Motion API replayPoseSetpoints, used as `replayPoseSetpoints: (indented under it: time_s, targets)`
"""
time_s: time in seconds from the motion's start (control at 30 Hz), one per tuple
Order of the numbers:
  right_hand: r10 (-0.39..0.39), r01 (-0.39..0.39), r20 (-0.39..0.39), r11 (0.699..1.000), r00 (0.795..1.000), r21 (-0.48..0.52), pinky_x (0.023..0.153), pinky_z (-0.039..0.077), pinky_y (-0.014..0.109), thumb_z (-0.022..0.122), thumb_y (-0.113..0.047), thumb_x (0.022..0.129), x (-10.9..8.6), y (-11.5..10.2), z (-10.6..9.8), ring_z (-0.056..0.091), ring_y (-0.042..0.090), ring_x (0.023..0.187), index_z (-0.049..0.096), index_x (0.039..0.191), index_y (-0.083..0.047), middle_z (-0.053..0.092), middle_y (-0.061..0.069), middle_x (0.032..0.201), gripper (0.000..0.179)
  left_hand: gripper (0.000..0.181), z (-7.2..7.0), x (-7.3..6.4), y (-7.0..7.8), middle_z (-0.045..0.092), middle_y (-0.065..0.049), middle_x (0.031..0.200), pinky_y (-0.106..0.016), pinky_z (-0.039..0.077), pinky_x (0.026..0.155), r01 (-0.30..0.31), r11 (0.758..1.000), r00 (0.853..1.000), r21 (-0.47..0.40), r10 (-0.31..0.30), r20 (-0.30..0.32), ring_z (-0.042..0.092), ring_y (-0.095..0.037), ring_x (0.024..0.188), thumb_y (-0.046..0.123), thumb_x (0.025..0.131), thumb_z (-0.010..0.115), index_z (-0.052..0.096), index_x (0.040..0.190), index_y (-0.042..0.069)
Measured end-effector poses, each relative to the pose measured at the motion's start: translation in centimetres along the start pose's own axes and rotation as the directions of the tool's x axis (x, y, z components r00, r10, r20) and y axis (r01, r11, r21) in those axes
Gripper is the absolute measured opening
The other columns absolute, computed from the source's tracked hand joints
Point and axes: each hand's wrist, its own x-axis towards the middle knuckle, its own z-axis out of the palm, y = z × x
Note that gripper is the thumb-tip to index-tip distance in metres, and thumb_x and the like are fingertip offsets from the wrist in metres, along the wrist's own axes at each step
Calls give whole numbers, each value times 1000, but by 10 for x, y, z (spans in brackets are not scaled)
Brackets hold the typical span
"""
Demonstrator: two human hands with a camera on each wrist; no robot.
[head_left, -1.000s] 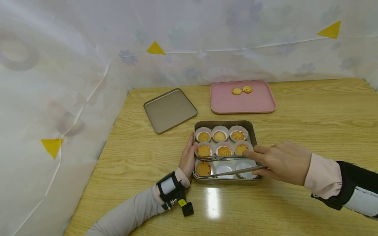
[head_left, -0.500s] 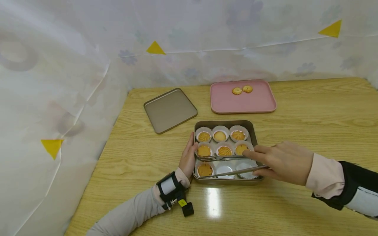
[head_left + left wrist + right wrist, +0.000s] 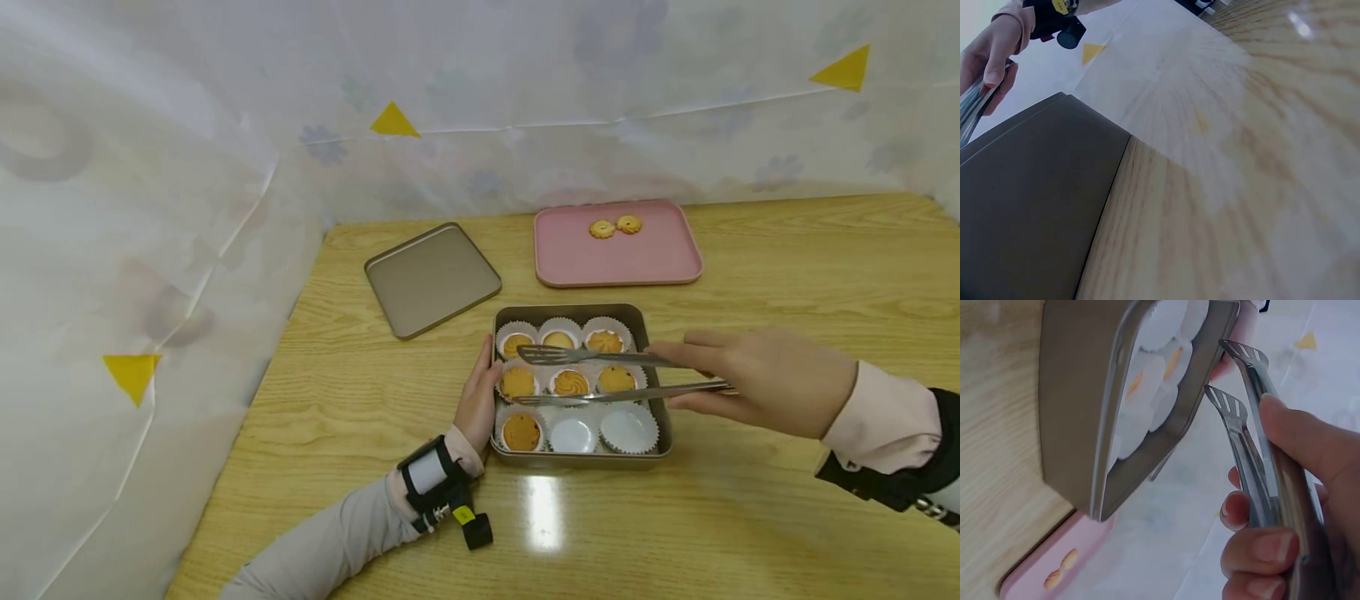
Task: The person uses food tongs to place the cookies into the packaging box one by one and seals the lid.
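Note:
My right hand (image 3: 757, 379) grips metal tongs (image 3: 630, 359) with slotted tips. Their arms are spread above the middle and back rows of a bronze-coloured baking tin (image 3: 592, 461), and no cookie sits between the tips. Paper cups line the tin in three rows. Cookies lie in the back and middle rows, and one cookie (image 3: 521, 432) is in the front-left cup. The other two front cups, such as the right one (image 3: 630, 429), show bare white insides. My left hand (image 3: 475, 404) rests along the tin's left wall, fingers fairly straight. The right wrist view shows the tong tips (image 3: 1230, 403) apart.
Behind the tin stands a pink tray (image 3: 615, 267) with two ring-shaped cookies (image 3: 628, 224). A flat bronze-coloured lid or tray (image 3: 431, 283) lies at the back left. White patterned sheeting (image 3: 480, 75) borders the wooden table (image 3: 360, 400) at the back and left.
The tongs have risen from around the front-left cookie and shifted toward the back of the tin. My right hand has moved right. The cookie stays in its cup; my left hand keeps its place.

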Motion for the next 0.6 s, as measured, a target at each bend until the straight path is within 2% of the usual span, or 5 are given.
replayPoseSetpoints:
  time_s: [0.17,0.27,0.37,0.5,0.6]
  targets:
    - [52,-52,-19,999,998,5,45,33,16,78,-31,79,1,20,-5,35,-12,55,66,120,-9,55,-14,80,49,55,0,1,0,12,-8,162,-47,8,121,0,1000,1000,1,0,4,7,-26,149,19,105,33,15,156,7]
    - [113,-113,-5,994,994,10,46,33,17,80,-28,78,3,32,-7,34,-11,55,66,118,-9,45,-17,71,47,55,0,1,0,12,-9,162,-47,7,121,0,1000,1000,-2,0,8,7,-26,149,20,105,32,15,156,6]
    - [178,-178,20,984,984,5,47,33,19,78,-28,80,5,44,-9,35,-8,54,66,117,-10,45,-16,69,43,55,0,0,0,12,-9,162,-47,7,121,0,1000,1000,-4,0,12,6,-26,149,20,105,32,14,156,6]
    - [284,-286,85,958,955,10,53,43,27,75,-28,84,10,58,-11,49,0,60,66,121,-7,61,-7,78,44,55,-1,-1,1,11,-8,163,-47,7,121,-1,1000,1000,1,1,17,6,-26,149,20,105,32,14,156,6]
    - [368,-375,159,927,916,19,64,53,41,72,-30,88,15,68,-12,65,15,71,60,130,0,71,14,98,53,55,-1,-1,1,12,-8,162,-47,7,121,1,1000,1000,2,-1,14,7,-26,149,21,105,32,14,156,7]
